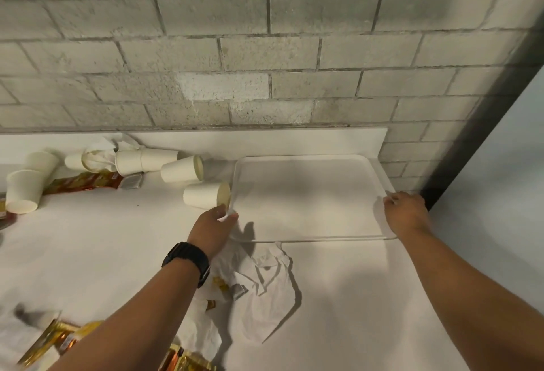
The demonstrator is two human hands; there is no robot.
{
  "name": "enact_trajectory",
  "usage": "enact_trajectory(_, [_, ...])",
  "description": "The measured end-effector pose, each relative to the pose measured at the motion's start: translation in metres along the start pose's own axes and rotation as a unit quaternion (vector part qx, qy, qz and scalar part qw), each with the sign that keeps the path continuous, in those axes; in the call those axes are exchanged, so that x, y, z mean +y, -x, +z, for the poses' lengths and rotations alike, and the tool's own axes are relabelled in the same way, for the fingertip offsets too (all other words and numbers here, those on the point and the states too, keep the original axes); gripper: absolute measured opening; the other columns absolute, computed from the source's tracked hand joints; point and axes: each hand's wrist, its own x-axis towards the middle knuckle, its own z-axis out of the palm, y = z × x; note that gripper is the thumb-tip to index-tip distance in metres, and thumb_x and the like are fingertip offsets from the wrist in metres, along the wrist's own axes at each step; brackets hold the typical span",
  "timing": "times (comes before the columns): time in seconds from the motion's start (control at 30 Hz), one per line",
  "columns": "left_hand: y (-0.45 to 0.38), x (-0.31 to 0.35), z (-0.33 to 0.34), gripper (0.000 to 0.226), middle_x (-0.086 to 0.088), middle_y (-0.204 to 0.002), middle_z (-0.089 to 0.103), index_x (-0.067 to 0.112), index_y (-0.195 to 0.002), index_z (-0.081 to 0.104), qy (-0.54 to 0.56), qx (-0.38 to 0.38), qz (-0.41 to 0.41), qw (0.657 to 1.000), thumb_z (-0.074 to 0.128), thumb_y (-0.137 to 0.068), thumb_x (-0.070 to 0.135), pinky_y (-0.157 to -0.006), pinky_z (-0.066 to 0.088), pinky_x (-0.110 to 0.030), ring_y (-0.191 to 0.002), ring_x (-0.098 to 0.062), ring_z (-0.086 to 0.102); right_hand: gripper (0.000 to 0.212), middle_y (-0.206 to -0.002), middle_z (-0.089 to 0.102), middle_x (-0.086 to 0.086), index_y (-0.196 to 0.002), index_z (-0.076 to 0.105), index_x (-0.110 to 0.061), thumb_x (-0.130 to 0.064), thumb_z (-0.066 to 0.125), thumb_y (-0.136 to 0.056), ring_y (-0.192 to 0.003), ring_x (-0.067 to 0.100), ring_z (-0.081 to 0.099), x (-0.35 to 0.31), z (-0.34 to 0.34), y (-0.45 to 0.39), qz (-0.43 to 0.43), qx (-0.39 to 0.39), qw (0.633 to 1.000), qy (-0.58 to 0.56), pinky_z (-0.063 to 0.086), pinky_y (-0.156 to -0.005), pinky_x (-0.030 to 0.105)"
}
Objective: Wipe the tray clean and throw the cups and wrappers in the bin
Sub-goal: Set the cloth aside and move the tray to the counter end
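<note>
1. A white counter [368, 297] is seen, set against a grey block wall, with a low white upstand along its back edge.
2. A white tray [306, 194] is laid flat on the counter at the right, near the back.
3. Paper cups are scattered on the counter left of the tray: one on its side [203, 195] just beside the tray's left rim, another on its side [179, 169] behind it, and a nested pair [141, 161] further back.
4. More cups [25, 191] are found at the far left, next to a red-and-gold wrapper [85, 182].
5. Crumpled white tissue [265, 282] is spread in front of the tray.
6. Gold wrappers [50, 341] are left at the near-left edge.
</note>
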Motion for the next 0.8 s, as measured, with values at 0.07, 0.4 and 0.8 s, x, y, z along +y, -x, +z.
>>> enact_trajectory(0.07, [0.008,-0.002,-0.010,0.049,-0.002,-0.140,0.051,0.018,-0.139,0.047,0.017,0.017,0.006,1.000,0.053,-0.094,0.037,-0.107,0.038,-0.036,-0.126,-0.022,0.048,0.046,-0.132,0.041,0.017,-0.133,0.053,-0.016,-0.042,0.045,-0.096,-0.110,0.038,0.052,-0.001,-0.003,0.010,0.000,-0.011,1.000,-0.008,0.049,-0.093,0.047])
enact_trajectory(0.4, [0.055,-0.033,-0.044,0.035,0.003,-0.121,0.061,0.022,-0.127,0.058,0.050,0.057,0.006,0.997,0.053,-0.094,0.033,-0.093,0.049,-0.037,-0.104,-0.019,0.058,0.036,-0.135,0.046,0.006,-0.125,0.060,-0.024,-0.039,0.053,-0.093,-0.126,0.030,0.038,-0.027,0.008,0.090,-0.143,-0.027,0.989,0.013,0.030,-0.105,0.040])
enact_trajectory(0.8, [0.085,-0.053,-0.044,0.043,-0.005,-0.136,0.050,0.022,-0.133,0.052,-0.147,0.035,0.089,0.985,0.052,-0.094,0.038,-0.104,0.037,-0.032,-0.120,-0.022,0.051,0.028,-0.127,0.052,-0.001,-0.116,0.065,-0.027,-0.038,0.054,-0.092,-0.122,0.023,0.042,-0.068,0.030,0.194,-0.269,-0.137,0.953,-0.003,0.039,-0.099,0.034])
